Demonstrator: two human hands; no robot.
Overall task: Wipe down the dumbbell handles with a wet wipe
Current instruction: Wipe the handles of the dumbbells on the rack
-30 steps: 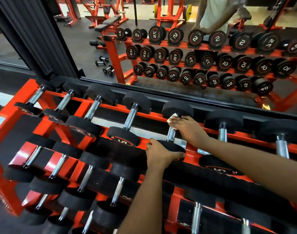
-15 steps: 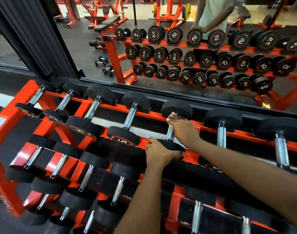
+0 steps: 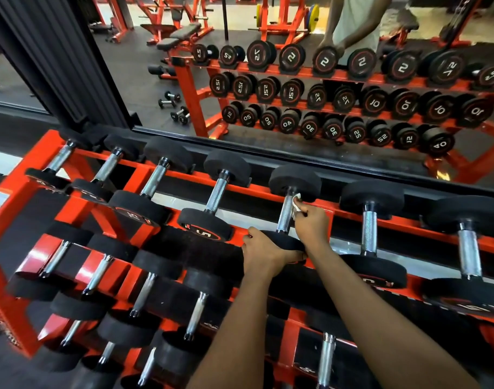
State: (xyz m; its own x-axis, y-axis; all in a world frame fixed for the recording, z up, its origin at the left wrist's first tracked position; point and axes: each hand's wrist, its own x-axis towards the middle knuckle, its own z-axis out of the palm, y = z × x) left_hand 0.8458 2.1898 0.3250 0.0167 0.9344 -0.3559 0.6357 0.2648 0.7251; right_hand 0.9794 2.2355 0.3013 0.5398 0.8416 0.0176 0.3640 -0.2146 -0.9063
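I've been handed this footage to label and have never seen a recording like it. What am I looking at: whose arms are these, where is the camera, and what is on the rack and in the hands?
There is no machine here. A person wears one camera on the head, looking forward and down, so the two arms reaching in from below are their own. In front stands an orange rack with rows of black-ended dumbbells lying across its rails. The left hand grips the near end of one dumbbell on the top row. The right hand pinches a white wet wipe against that dumbbell's metal handle, near its far end. Behind the rack is a mirror, which reflects the rack and the person.
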